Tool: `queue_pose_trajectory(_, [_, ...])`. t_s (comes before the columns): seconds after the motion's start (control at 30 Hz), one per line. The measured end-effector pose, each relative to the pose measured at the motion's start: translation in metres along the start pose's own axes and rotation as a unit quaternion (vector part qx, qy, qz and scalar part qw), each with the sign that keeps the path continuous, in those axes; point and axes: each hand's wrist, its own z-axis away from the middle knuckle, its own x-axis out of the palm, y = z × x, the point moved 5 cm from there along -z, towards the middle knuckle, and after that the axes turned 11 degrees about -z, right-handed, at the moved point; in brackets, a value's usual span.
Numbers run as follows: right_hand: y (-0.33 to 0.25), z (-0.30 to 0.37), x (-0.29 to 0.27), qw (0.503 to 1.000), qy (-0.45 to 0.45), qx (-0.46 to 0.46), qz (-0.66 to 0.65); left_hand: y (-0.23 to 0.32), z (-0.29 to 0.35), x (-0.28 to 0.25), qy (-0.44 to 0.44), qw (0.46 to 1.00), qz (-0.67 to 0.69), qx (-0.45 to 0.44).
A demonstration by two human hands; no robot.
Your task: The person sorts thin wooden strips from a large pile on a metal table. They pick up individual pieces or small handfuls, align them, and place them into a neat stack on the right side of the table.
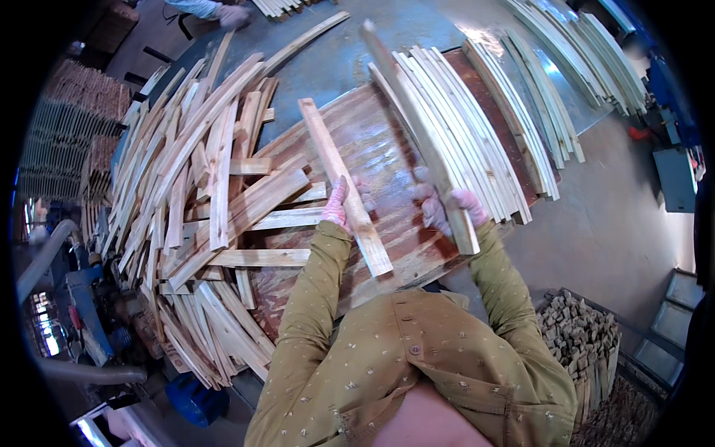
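My left hand [341, 204], in a light glove with pink on it, is closed round a short straight wooden slat [339, 164] that slants over the table. A longer wooden slat [424, 138] is gripped near its near end by my right hand [450, 210], gloved the same way. This one leans up and away, its far end close to the row of pale slats [462, 127] lying side by side on the right. Left of my left hand spreads a loose heap of wooden slats [216, 179], crossed at many angles.
Red-brown boards [365, 127] cover the tabletop. More slats [536, 97] lie in rows at the far right. A bundle of upright sticks [577, 343] stands by my right elbow, a blue bucket [197, 398] at lower left. Another person's hand [232, 15] shows at the far left.
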Motion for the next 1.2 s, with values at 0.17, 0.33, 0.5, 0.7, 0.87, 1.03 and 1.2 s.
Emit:
queue_pose_trajectory(0.17, [-0.107, 0.034, -0.024, 0.909, 0.227, -0.057, 0.345, 0.002, 0.013, 0.028, 0.025, 0.999, -0.02, 0.02])
queue_pose_trajectory(0.33, [-0.186, 0.053, -0.045, 0.652, 0.386, -0.001, 0.653, -0.013, 0.002, 0.012, 0.078, 0.989, -0.118, 0.031])
queue_pose_trajectory(0.5, [-0.243, 0.063, -0.095, 0.34, 0.404, 0.085, 0.845, -0.014, 0.007, 0.025, 0.173, 0.949, -0.262, 0.036])
queue_pose_trajectory(0.7, [-0.244, 0.056, -0.085, 0.285, 0.464, 0.032, 0.838, -0.03, -0.033, 0.018, 0.22, 0.631, -0.744, -0.027])
queue_pose_trajectory(0.87, [-0.237, 0.055, -0.088, 0.146, 0.372, -0.173, 0.9, -0.084, -0.039, 0.131, 0.085, 0.594, -0.798, -0.05])
queue_pose_trajectory(1.03, [-0.192, 0.043, -0.043, 0.283, 0.25, -0.299, 0.877, -0.032, -0.003, 0.165, 0.015, 0.504, -0.862, 0.049])
queue_pose_trajectory(1.2, [-0.115, 0.012, -0.039, 0.415, 0.12, -0.323, 0.842, 0.165, 0.128, 0.152, 0.416, 0.185, -0.808, 0.374])
